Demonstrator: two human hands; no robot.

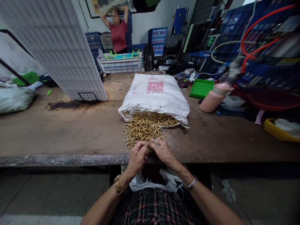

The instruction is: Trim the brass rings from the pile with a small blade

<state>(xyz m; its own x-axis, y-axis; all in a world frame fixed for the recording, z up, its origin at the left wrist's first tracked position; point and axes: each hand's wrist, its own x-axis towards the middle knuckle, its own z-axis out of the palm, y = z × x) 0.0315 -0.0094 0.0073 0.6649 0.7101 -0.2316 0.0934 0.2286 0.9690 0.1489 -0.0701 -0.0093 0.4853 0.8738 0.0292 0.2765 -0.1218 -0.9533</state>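
Note:
At the front edge of the workbench, my left hand (137, 155) is closed, its thumb and fingertips pinching a gold-coloured ring (149, 149). Close beside it, my right hand (164, 152) is shut on a small, slim tool (156, 142) with a greyish end; its exact kind is too small to make out. Just beyond my fingers, a heap of loose gold-coloured rings (142, 128) spills from the open mouth of a white woven sack (157, 98) with red print. The sack lies flat, more rings inside its mouth.
A white corrugated panel (61, 47) stands on the workbench (70, 131) at the left. To the right are a green tray (201, 88), a pink bottle (214, 99) and a yellow tray (276, 132). Behind a white crate (122, 65) stands a person (118, 34), arms raised.

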